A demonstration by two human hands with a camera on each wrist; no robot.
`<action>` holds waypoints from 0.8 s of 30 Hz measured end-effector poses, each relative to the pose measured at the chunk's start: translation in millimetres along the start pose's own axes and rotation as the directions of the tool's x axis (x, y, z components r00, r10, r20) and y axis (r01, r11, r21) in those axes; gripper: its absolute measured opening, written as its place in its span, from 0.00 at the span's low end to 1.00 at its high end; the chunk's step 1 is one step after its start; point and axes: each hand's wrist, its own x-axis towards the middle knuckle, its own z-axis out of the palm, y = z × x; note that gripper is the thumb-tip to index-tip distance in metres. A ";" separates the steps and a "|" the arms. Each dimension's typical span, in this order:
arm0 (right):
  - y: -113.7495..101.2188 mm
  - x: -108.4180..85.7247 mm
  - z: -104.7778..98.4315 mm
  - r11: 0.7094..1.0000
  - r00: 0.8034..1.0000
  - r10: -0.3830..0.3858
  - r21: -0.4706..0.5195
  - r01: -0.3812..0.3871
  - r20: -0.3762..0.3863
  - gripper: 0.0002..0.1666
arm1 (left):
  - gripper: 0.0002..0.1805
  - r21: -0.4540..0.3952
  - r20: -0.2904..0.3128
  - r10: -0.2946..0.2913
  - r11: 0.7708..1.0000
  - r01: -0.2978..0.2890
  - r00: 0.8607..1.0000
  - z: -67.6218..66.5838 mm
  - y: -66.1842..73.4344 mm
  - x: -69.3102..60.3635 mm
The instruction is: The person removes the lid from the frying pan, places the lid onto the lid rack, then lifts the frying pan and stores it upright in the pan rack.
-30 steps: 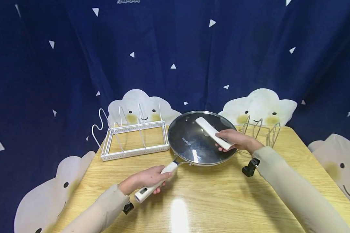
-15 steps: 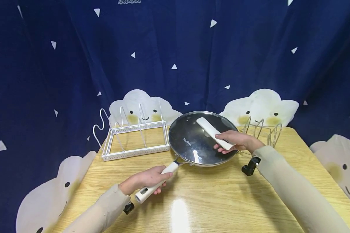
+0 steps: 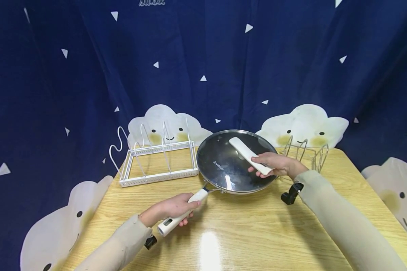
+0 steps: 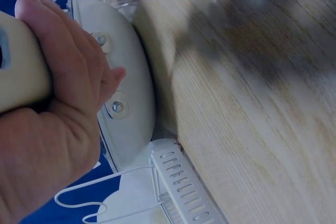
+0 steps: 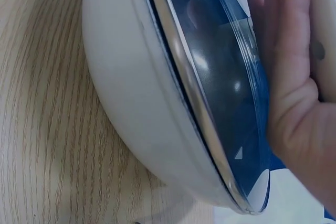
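A white-bodied frying pan (image 5: 126, 77) stands on the wooden table, covered by a dark glass lid (image 3: 220, 150) with a metal rim. My left hand (image 3: 178, 207) grips the pan's long cream handle (image 3: 199, 195), which points toward the near left. In the left wrist view the fingers (image 4: 68, 51) wrap round that handle, beside the riveted pan wall. Over the lid, my right hand (image 3: 274, 163) holds the long white lid handle (image 3: 242, 149), thumb on top and fingers beneath. The lid sits on the pan's rim in the right wrist view.
Left of the pan stands a white rack (image 3: 159, 176) with upright wire dividers, its right end close to the pan. A smaller wire rack (image 3: 303, 150) is at the back right, partly behind the right arm. A blue curtain (image 3: 203, 56) hangs behind the table (image 3: 244, 233).
The whole scene has shifted very slightly right and down in the head view. Both hands keep their holds, and the pan and lid stay where they were.
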 end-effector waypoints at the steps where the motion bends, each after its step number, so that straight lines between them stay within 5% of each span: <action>1: 0.1 0.0 -0.1 1.000 1.000 -0.001 0.009 0.001 0.006 0.17 | 0.17 -0.002 0.000 0.001 1.000 -0.001 1.000 0.3 -0.3 0.1; 10: 1.2 -0.2 0.2 0.997 0.999 -0.004 0.080 0.000 0.048 0.14 | 0.17 -0.014 0.001 0.004 1.000 -0.004 1.000 1.2 -1.1 0.0; 24: 3.3 2.6 2.9 0.999 0.998 -0.050 -0.011 0.050 -0.029 0.14 | 0.20 -0.004 -0.016 -0.006 1.000 0.006 1.000 1.4 1.4 -2.4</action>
